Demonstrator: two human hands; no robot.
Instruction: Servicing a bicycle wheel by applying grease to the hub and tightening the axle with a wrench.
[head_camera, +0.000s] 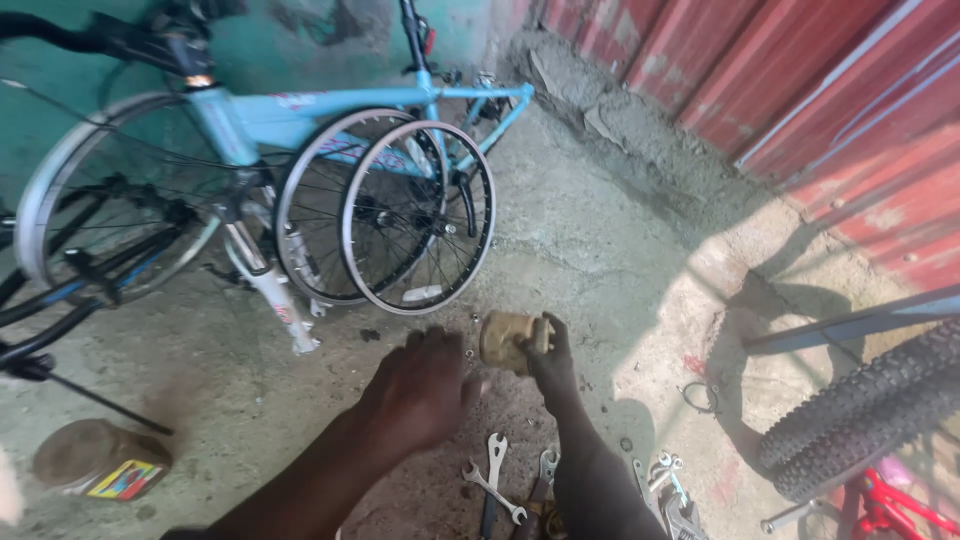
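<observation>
My right hand (553, 362) grips a small dirty yellowish container (507, 341), tilted just above the concrete floor. My left hand (420, 385) hovers beside it, palm down with fingers loosely curled, and appears to hold nothing. Several wrenches (492, 480) lie on the floor below my hands, partly hidden by my right forearm.
A light blue bicycle (300, 115) leans at the back left with two loose spoked wheels (420, 215) against it. A round tin (95, 458) sits at the lower left. A knobby tyre (860, 410) and red frame (885, 505) stand at the right, by a red metal wall (800, 80).
</observation>
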